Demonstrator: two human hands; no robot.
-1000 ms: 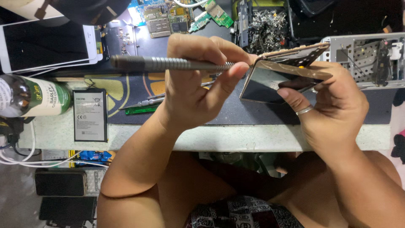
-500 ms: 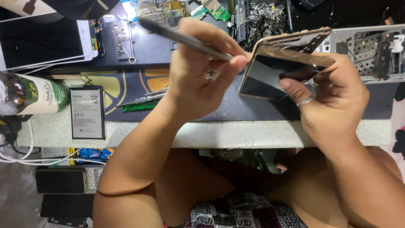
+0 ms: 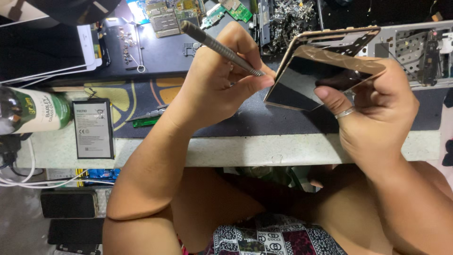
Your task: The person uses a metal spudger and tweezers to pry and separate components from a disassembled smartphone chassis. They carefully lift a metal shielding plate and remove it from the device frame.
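Phone (image 3: 311, 78) is the landmark here: a thin slab with a gold frame and a dark glossy glass face, held tilted above the dark mat (image 3: 264, 120) near the bench edge. The right hand (image 3: 377, 118) grips it from its right side, thumb pressed flat on the glass, the other fingers curled behind the back, a ring on one finger. Its upper edge shows a gold strip lifted a little off the frame, though whether that is the screen or the back cover coming away I cannot tell.

It looks light and stiff, but the glass is likely fragile and slick, so the safest hold is probably by the metal edges, not the face.

The left hand (image 3: 222, 80) sits just left of the phone, fingers closed tight around a slim metal tool (image 3: 219, 47) with a knurled handle; its tip meets the phone's left corner.

Farther left of the phone lie a flat grey battery (image 3: 93, 128) and a green bottle (image 3: 30, 111) on its side. Above and left of the phone, green circuit boards (image 3: 222, 9) and small screws sit on the mat; right of it stands a grey metal frame (image 3: 420, 47).
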